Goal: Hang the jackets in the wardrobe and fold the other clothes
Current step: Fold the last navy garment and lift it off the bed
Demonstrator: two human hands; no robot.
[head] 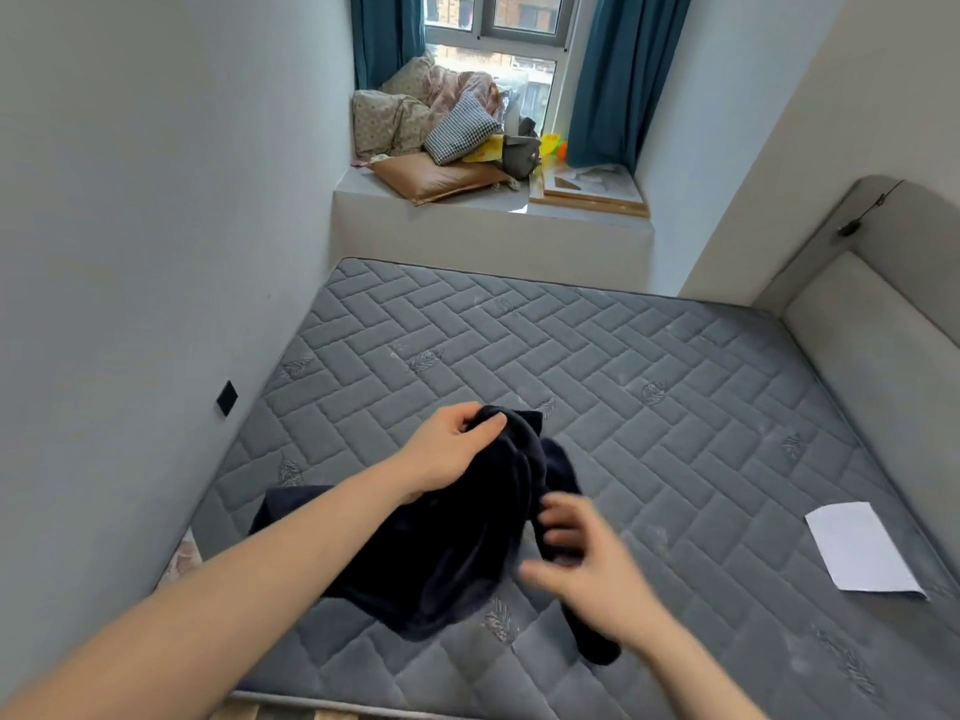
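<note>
A dark navy garment (447,537) hangs crumpled over the near left part of the grey quilted mattress (649,387). My left hand (452,449) grips its upper edge and lifts it off the bed. My right hand (582,548) is blurred with motion beside a dangling strip of the same fabric, fingers spread and partly curled near it; whether they hold the cloth I cannot tell. The lower part of the garment trails onto the mattress.
A white sheet of paper (862,548) lies on the mattress at the right. A padded headboard (878,324) runs along the right side. The window ledge (582,220) beyond the bed holds pillows, bedding (415,116) and bags. A wall stands close on the left.
</note>
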